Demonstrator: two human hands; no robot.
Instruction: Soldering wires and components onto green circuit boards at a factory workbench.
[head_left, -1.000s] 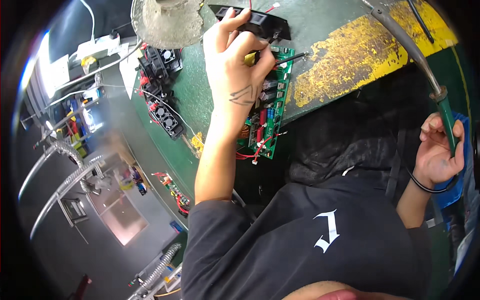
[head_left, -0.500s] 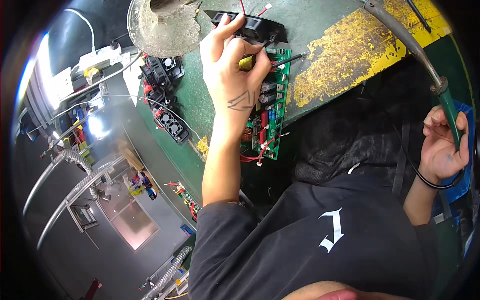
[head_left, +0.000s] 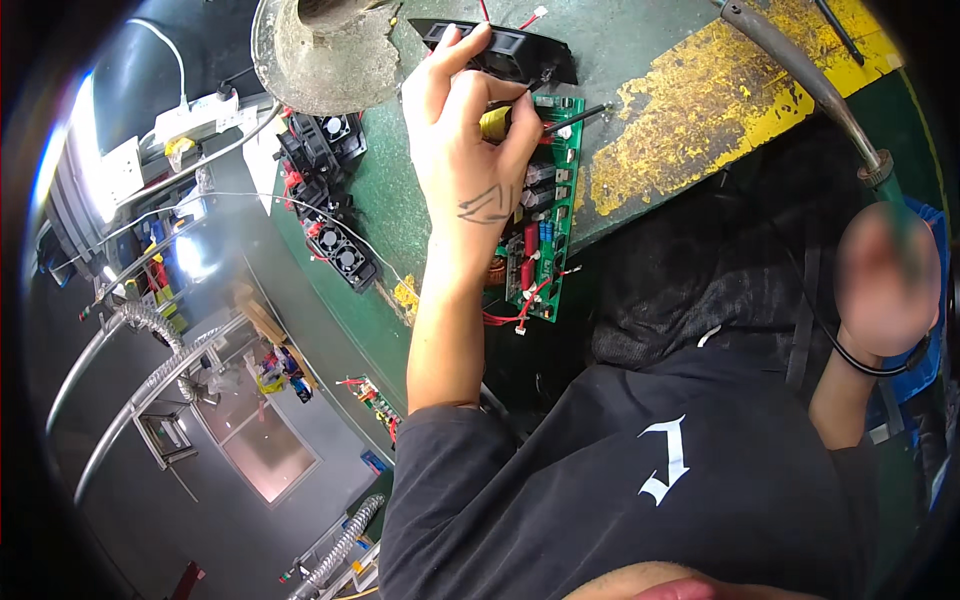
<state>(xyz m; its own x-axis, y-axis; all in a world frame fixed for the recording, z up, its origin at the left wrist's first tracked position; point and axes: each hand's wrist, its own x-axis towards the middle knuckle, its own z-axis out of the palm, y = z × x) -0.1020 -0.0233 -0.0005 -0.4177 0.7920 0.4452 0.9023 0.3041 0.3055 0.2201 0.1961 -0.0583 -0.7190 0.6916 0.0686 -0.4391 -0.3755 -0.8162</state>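
Note:
My left hand [head_left: 465, 150] reaches over a green circuit board [head_left: 565, 215]. Two of its fingers rest on a black plastic fan panel [head_left: 510, 55] at the board's far end. Its thumb and forefinger are bent toward each other, near dark wires; what they pinch is hidden. A yellow-wrapped coil [head_left: 495, 124] shows between them, and a black lead [head_left: 580, 120] sticks out beside the thumb. On the right, my right hand [head_left: 885, 285], blurred, is closed round the green handle of a soldering iron [head_left: 800, 75]. Its metal shaft points up and away, and its tip is out of view.
Black cooling fans [head_left: 340, 250] lie left of my forearm. A worn, dirty dish-shaped piece [head_left: 325, 60] stands at the far left of the green bench. Worn yellow paint [head_left: 690, 110] covers its right part. Another circuit board [head_left: 372, 405] lies by my left sleeve. A cable [head_left: 815, 310] hangs beside my right hand.
The soldering iron has shifted very slightly at my right hand, which now looks blurred. My left hand has barely moved, staying over the board and the fan panel.

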